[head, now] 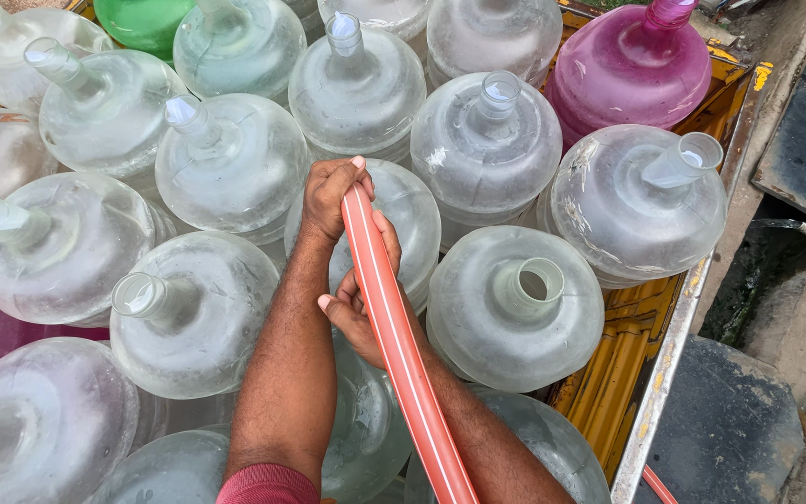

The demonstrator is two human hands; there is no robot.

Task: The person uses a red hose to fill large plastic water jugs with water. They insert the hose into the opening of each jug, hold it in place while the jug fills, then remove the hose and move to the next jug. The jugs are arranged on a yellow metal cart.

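Both the left hand (331, 198) and right hand (366, 308) curl tightly around the orange hose (394, 336) above a clear jug (412, 219).

Under your fingers (333, 191) the orange hose (394, 336) looks smooth, glossy plastic. The jugs (515, 308) around them are scuffed, cloudy translucent plastic; right of them, the yellow truck bed (608, 373) is ribbed painted metal.

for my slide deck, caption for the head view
Both hands grip an orange hose over clear water jugs.

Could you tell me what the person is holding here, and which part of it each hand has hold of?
Both hands hold the orange hose. The left hand grips its far end over a clear jug; the right hand holds it lower along its length.
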